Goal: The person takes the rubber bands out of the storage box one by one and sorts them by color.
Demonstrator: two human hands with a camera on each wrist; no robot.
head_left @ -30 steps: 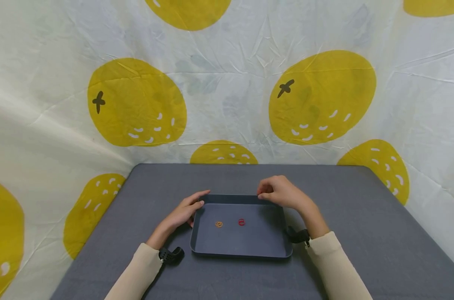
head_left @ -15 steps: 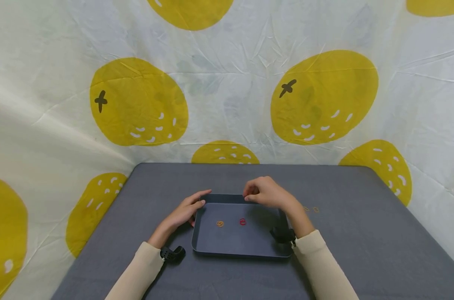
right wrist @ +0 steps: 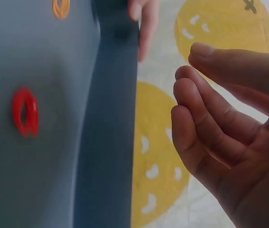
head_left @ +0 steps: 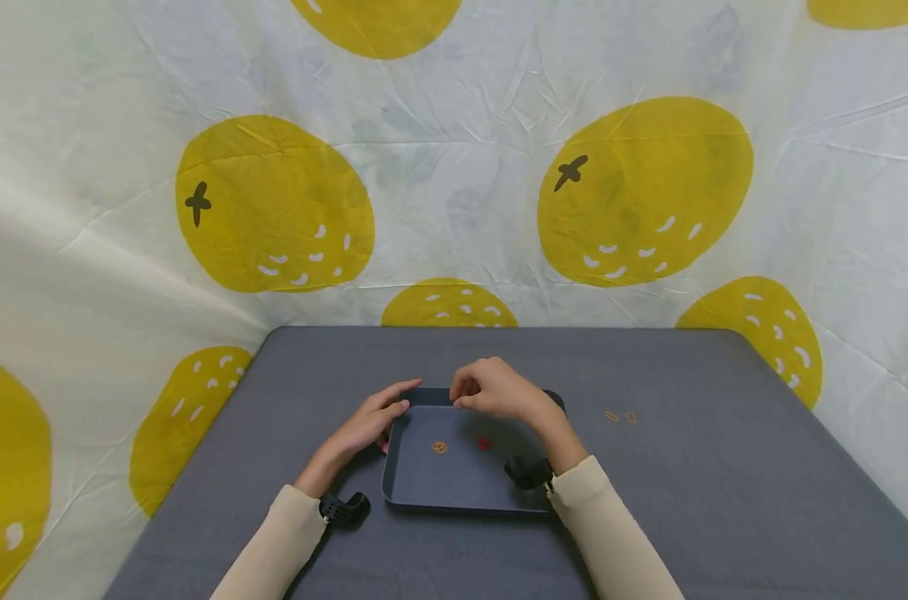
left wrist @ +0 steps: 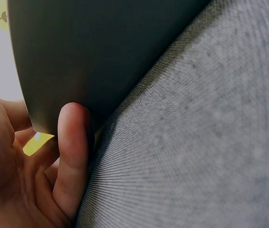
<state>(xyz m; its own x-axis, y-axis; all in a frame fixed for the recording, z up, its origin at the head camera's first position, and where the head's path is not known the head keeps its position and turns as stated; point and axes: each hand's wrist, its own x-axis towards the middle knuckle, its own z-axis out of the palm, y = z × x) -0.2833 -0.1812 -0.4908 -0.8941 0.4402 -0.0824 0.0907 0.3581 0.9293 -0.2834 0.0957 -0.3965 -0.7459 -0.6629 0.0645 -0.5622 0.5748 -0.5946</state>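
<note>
- The left hand (head_left: pixel 365 427) holds the far left corner of the dark rectangular tray (head_left: pixel 464 490), thumb over the rim, other fingers outside.
- The right hand (head_left: pixel 493 390) hangs near the far rim, fingers bent and tips close together (whether anything is pinched, I cannot tell).
- Orange rubber bands (head_left: pixel 439 447) and red rubber bands (right wrist: pixel 33 111) lie apart inside.
- Two loose bands (head_left: pixel 611 416) rest right of it on the table (head_left: pixel 724 500).

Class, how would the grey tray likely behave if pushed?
The tray seems stiff, judging by its straight rim. It probably won't tip, being broad and low-walled. It may drag, since the table looks covered in woven cloth.
</note>
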